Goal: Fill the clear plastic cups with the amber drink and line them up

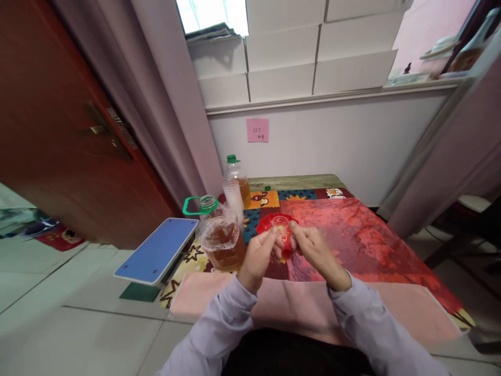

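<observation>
My left hand (260,253) and my right hand (313,248) are close together over the table, thumbs and fingers pinched. Whatever lies between their fingertips is too small and blurred to make out. Just beyond the fingertips is a clear plastic cup (280,221), its round rim showing; I cannot tell whether the fingers touch it. Under and behind the hands sits a red dish (264,223) with a wavy edge, partly hidden by the fingers. Left of my left hand stands a large clear jug (221,240) of amber liquid, uncapped, with a green handle (191,206).
Behind the jug are stacked clear cups (233,201) and a green-capped bottle (245,190) of amber liquid. A green cap (267,188) lies farther back. Pink cloth (309,303) covers the near edge, a red sheet (344,235) the right. A blue board (156,250) adjoins left.
</observation>
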A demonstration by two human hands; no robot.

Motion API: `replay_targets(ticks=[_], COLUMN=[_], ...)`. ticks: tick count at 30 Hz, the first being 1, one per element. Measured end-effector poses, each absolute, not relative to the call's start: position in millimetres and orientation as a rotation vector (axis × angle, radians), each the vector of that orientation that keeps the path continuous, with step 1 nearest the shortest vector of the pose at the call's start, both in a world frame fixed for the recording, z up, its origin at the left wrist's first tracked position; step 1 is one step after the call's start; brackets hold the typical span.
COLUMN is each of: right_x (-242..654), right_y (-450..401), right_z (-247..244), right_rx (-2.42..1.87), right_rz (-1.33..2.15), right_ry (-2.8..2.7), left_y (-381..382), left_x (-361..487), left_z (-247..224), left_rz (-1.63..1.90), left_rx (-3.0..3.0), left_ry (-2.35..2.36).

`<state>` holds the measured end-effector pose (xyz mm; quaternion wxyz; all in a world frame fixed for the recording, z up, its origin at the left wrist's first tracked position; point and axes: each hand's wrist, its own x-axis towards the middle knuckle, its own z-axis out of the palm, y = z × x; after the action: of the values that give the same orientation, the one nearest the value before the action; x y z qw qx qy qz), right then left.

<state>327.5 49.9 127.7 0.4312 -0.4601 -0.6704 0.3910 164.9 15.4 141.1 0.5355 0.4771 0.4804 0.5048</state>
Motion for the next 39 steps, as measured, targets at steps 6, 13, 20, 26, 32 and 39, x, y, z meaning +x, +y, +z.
replay_targets(ticks=[6,13,20,26,32,39], right_x=[318.1,315.0,318.3,318.4,320.3,322.4], right_y=[77.7,102.6,105.8,107.3,106.2,102.2], right_z=[171.5,200.2,195.6,187.1,186.9,188.7], right_rx=[-1.033,-1.071,-1.126,-1.12,-1.103,-1.113], right_rz=[1.1,1.003,0.955,0.975,0.943,0.973], right_ry=[-1.502,-1.449,-1.464,-1.464,-1.465,-1.437], left_y=[47.9,80.4,88.7,90.2,90.3,91.2], left_x=[177.6,192.8,193.8,193.0,193.1,190.0], left_z=[180.5,200.1,197.9,199.8,199.1,192.6], left_rz=[1.232,1.34,1.363,1.36,1.369,1.357], left_rx=[1.216,1.275,1.358,1.399,1.389,1.396], left_ry=[1.197,1.268,1.323,1.304,1.294,1.278])
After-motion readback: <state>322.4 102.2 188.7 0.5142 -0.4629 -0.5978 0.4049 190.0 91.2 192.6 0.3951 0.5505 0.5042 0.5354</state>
